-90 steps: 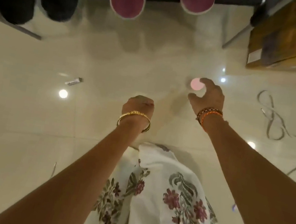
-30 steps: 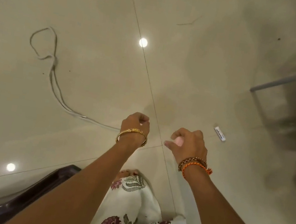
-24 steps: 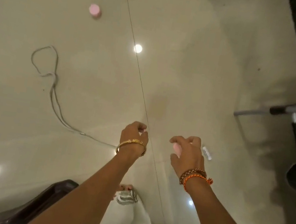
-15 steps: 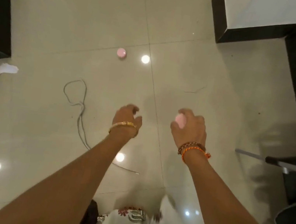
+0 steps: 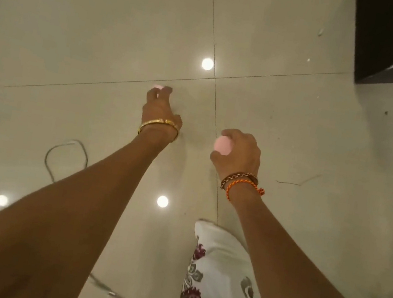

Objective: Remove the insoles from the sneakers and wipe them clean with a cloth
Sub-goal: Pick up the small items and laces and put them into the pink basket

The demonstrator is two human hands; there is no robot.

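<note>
So nearest to me is my knee in the white flowered fabric (image 5: 216,275) at the bottom, with a grey cord (image 5: 68,146) looping on the floor (image 5: 80,27) off to the left. A bit farther out, my right hand (image 5: 238,153) has its fingers curled around a small pink round thing (image 5: 223,146), thumb underneath, properly gripped. Farther again and to the left, my left hand (image 5: 162,107) is stretched out low over the tiles, fingertips closing on a second little pink piece (image 5: 158,87) right at the tile seam; it's blurry, so I can't tell if I've actually got it pinched or am just touching it. That piece sits straight ahead of the left fingertips on the far side, so the left hand is clearly the closer one. No sneakers, insoles or cloth anywhere in view, so I'd guess the real job hasn't started. Far right there's a dark skirting edge (image 5: 376,48).
</note>
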